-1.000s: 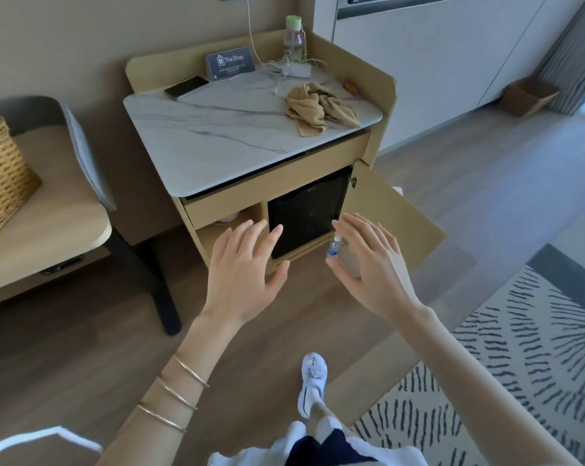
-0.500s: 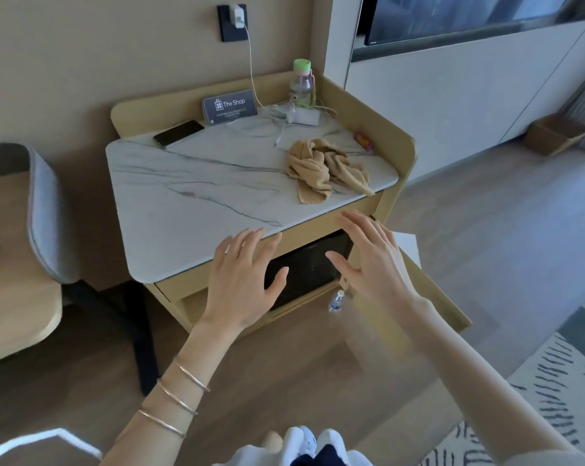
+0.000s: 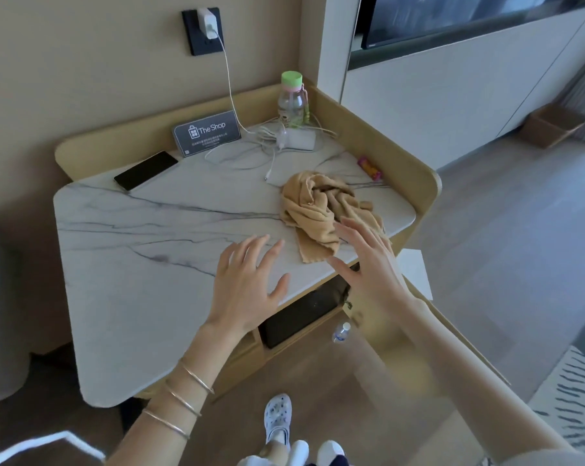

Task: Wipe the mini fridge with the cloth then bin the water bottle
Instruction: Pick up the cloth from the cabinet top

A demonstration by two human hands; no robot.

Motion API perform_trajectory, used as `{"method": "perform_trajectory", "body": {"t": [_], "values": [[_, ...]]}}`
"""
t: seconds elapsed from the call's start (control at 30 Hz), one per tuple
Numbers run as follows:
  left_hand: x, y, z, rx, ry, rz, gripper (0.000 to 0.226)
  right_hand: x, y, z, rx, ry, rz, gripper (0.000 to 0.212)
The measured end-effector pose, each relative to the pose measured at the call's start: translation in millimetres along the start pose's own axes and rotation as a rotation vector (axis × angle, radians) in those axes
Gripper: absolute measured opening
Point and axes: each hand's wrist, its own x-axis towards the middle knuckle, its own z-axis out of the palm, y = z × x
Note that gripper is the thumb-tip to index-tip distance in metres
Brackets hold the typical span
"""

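A crumpled tan cloth (image 3: 318,206) lies on the right part of the marble cabinet top (image 3: 143,250). My right hand (image 3: 368,264) hovers open over the cloth's near corner, fingers spread. My left hand (image 3: 247,284) is open above the marble's front edge. Under the top, the black mini fridge (image 3: 301,314) shows in its compartment, with the cabinet door (image 3: 445,331) swung open. A small clear water bottle (image 3: 341,332) with a white cap stands on the floor by the fridge.
On the back of the top are a green-capped bottle (image 3: 291,99), a black phone (image 3: 146,169), a "The Shop" sign (image 3: 206,132), a charger with cables (image 3: 297,140) and a pink wrapper (image 3: 370,167). A brown bin (image 3: 553,127) stands at the far right wall. A patterned rug (image 3: 573,398) lies right.
The view has risen from the fridge to the marble top. Both open hands lifted from in front of the fridge; the right hand now reaches the cloth.
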Motion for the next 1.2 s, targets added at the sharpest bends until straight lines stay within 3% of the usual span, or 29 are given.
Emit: {"method": "perform_trajectory", "body": {"t": [0.43,0.67,0.83,0.93,1.07,1.2], "values": [[131.2,-45.6,78.4,-0.064,-0.097,0.063,0.059,109.8,96.2,61.3,0.031,-0.099,0.171,0.069],[176.7,-60.2,129.4,-0.193,-0.186,0.036,0.071,130.0,143.5,92.9,0.333,-0.136,0.279,0.089],[184.7,-60.1,161.1,-0.239,-0.246,0.057,0.066,148.2,140.0,116.6,0.382,-0.174,0.128,0.096],[177.6,-55.3,167.4,-0.311,-0.215,0.021,0.061,169.4,136.4,128.3,0.273,-0.227,0.004,0.096],[152.1,-70.2,161.4,-0.289,-0.153,-0.025,0.058,190.4,136.0,138.3,0.065,-0.32,-0.136,0.082],[122.6,-85.4,155.0,-0.238,-0.121,-0.129,0.056,197.9,134.6,151.1,0.032,-0.315,-0.156,0.061]]}}
